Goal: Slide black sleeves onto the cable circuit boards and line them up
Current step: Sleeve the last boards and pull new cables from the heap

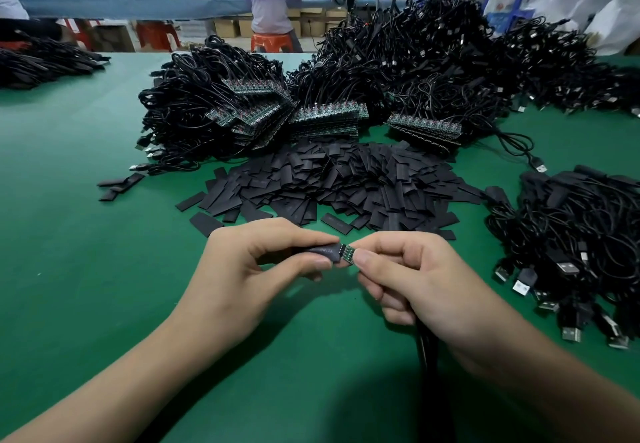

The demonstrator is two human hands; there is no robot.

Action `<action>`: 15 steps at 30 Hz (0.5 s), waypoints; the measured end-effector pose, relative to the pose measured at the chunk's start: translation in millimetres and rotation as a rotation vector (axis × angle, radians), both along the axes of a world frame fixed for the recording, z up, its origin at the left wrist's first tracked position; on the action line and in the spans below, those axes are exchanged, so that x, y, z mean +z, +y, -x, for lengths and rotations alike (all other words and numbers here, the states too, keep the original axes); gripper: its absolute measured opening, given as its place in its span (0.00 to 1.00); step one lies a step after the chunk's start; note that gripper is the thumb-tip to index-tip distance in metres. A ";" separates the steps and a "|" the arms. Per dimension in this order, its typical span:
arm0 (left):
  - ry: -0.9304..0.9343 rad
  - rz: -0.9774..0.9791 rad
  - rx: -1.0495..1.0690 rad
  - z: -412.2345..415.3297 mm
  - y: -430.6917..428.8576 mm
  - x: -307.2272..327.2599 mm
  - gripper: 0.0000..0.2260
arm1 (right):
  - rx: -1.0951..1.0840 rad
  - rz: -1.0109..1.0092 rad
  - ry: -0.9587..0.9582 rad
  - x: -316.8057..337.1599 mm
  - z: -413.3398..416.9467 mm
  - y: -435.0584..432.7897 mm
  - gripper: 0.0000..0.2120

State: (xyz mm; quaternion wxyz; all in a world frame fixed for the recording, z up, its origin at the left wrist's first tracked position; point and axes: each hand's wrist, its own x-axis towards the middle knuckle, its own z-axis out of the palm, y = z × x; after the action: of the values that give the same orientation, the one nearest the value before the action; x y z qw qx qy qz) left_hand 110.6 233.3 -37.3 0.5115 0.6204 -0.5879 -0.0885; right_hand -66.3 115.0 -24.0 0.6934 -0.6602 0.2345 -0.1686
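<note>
My left hand [256, 269] pinches a black sleeve [322, 252] between thumb and fingers, just above the green table. My right hand [419, 279] pinches a small green circuit board [348, 255]; its cable [427, 349] runs down under that palm. The sleeve's open end meets the board's left end, and a short part of the board shows between my two thumbs. A heap of loose black sleeves [346, 179] lies just beyond my hands. Stacks of bare circuit boards with coiled cables [325, 120] stand behind the heap.
The green table [86, 234] stretches left and toward me. A pile of cables with USB plugs [571, 252] lies at my right. More cable heaps [450, 47] fill the back right, another [45, 61] sits far left. People work at a blue bench behind.
</note>
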 end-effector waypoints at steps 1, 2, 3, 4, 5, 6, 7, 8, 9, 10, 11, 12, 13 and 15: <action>0.019 0.000 -0.004 0.5 0.1 -0.5 0.08 | 0.004 -0.006 0.000 -0.2 0.2 -0.5 0.08; 0.041 0.000 -0.009 0.8 0.2 -0.9 0.08 | 0.011 -0.013 0.001 -0.4 0.3 -1.0 0.08; 0.065 -0.001 -0.015 1.2 0.3 -1.3 0.07 | 0.019 -0.025 0.000 -0.6 0.2 -1.3 0.08; 0.088 0.001 -0.020 1.4 0.4 -1.4 0.07 | 0.028 -0.037 -0.007 -0.5 0.2 -1.7 0.08; 0.103 0.004 -0.023 1.7 0.4 -1.3 0.07 | 0.039 -0.042 -0.012 -0.6 0.2 -2.1 0.09; 0.108 0.005 -0.022 1.8 0.3 -1.0 0.07 | 0.050 -0.036 -0.012 -0.7 0.4 -2.3 0.10; 0.100 0.004 -0.020 1.8 0.4 -0.5 0.08 | 0.061 -0.023 -0.009 -1.2 0.6 -2.6 0.11; 0.084 -0.001 -0.019 1.4 0.4 0.4 0.08 | 0.070 -0.011 -0.003 -1.5 0.9 -2.8 0.11; 0.061 -0.010 -0.019 0.4 0.7 1.2 0.08 | 0.073 -0.005 0.002 -2.2 1.1 -3.2 0.11; 0.035 -0.020 -0.023 -0.7 1.0 1.9 0.09 | 0.073 -0.005 0.006 -2.8 1.2 -3.6 0.11; 0.006 -0.032 -0.030 -1.7 1.3 2.7 0.09 | 0.070 -0.010 0.011 -3.5 1.3 -4.1 0.10; -0.019 -0.043 -0.038 -2.4 1.2 3.2 0.09 | 0.069 -0.014 0.016 -4.0 1.3 -4.7 0.09; -0.035 -0.050 -0.044 -2.7 1.1 3.4 0.08 | 0.073 -0.010 0.027 -4.8 1.4 -5.1 0.08; -0.059 -0.059 -0.052 -3.1 1.6 3.9 0.08 | 0.083 0.014 0.057 -5.9 1.6 -5.1 0.09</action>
State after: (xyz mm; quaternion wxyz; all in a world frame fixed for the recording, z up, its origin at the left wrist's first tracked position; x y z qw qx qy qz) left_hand 113.7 234.9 -33.4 0.4729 0.6221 -0.6158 -0.1004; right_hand -67.8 109.9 -29.8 0.6882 -0.6787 0.2254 -0.1223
